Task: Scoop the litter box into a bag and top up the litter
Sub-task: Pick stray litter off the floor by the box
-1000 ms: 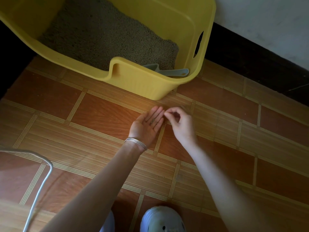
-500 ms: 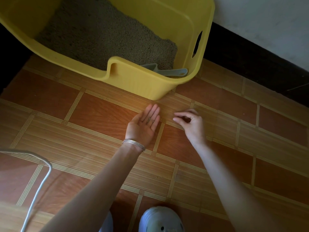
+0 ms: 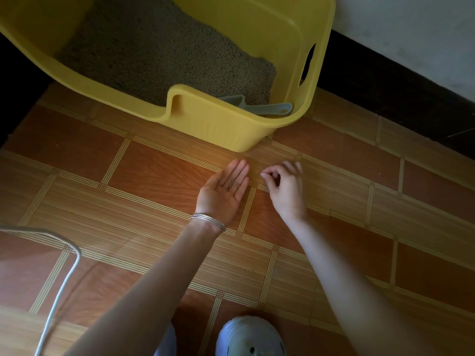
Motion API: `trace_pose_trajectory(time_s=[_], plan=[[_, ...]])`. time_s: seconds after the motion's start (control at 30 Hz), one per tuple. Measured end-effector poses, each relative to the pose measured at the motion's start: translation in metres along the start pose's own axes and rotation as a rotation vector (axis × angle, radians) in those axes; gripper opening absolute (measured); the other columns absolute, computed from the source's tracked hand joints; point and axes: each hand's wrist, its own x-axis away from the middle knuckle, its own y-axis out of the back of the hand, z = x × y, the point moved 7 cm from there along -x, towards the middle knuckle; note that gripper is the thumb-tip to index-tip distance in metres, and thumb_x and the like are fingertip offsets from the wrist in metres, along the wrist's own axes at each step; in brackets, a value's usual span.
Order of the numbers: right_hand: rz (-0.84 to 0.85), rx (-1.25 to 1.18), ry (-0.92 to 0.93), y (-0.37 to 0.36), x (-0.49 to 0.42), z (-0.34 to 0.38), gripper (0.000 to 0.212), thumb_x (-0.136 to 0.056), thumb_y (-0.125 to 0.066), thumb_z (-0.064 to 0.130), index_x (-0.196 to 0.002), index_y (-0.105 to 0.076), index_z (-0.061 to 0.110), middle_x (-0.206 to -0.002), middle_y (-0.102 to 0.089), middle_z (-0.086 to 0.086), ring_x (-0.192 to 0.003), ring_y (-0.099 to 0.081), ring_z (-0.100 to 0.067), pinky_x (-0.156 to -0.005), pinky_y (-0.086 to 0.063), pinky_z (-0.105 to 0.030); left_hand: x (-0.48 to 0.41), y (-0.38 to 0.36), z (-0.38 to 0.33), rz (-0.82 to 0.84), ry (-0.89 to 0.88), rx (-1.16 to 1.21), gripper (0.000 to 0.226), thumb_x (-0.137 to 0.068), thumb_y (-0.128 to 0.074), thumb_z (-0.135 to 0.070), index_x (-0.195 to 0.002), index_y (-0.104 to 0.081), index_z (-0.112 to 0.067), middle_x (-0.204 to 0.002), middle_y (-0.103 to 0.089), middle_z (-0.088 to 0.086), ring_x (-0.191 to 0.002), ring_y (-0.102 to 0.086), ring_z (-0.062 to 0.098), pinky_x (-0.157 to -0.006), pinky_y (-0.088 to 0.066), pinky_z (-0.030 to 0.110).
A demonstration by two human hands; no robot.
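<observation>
A yellow litter box (image 3: 226, 124) stands on the tiled floor at the top, with grey-brown litter (image 3: 164, 50) inside. A grey scoop (image 3: 259, 107) lies in its near right corner. My left hand (image 3: 223, 194) lies palm up and flat just in front of the box, with a few dark litter grains (image 3: 232, 182) resting on its fingers. My right hand (image 3: 285, 186) hovers beside it to the right, thumb and forefinger pinched together near the floor; whether a grain is between them I cannot tell.
A white wire frame (image 3: 59, 278) curves along the lower left. A light shoe (image 3: 250, 337) shows at the bottom edge. A dark skirting and white wall (image 3: 411, 29) run along the right behind the box.
My right hand moved away from the left palm to the right over the floor, then came back a little toward it with fingers pinched. The left hand stayed palm up.
</observation>
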Motion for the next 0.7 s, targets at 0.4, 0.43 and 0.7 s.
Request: trace_pose_trajectory(time_s=[0.4, 0.43, 0.7], plan=[[0.091, -0.34, 0.114, 0.007, 0.0, 0.045, 0.014, -0.085, -0.063, 0.019, -0.091, -0.072, 0.01, -0.085, -0.061, 0.0, -0.088, -0.052, -0.02, -0.079, -0.043, -0.033, -0.001, 0.001, 0.0, -0.033, 0.003, 0.003, 0.038, -0.099, -0.029, -0.019, -0.111, -0.06, -0.002, -0.111, -0.068, 0.013, -0.104, -0.064, 0.021, -0.093, -0.047, 0.032], [0.058, -0.355, 0.055, 0.008, -0.001, 0.036, 0.014, -0.085, -0.063, 0.017, -0.093, -0.072, 0.01, -0.087, -0.062, -0.002, -0.089, -0.054, -0.022, -0.08, -0.045, -0.036, -0.001, 0.001, 0.0, -0.029, 0.008, 0.005, 0.038, -0.099, -0.029, -0.019, -0.112, -0.06, -0.001, -0.113, -0.067, 0.013, -0.106, -0.063, 0.021, -0.096, -0.045, 0.033], [0.041, -0.326, -0.224, 0.002, 0.003, -0.015, 0.019, -0.071, -0.076, 0.016, -0.089, -0.073, 0.011, -0.085, -0.06, -0.004, -0.088, -0.056, -0.025, -0.08, -0.047, -0.034, 0.001, -0.001, 0.001, -0.024, 0.019, 0.018, 0.038, -0.099, -0.028, -0.019, -0.115, -0.058, -0.001, -0.12, -0.064, 0.014, -0.113, -0.059, 0.022, -0.101, -0.042, 0.034]])
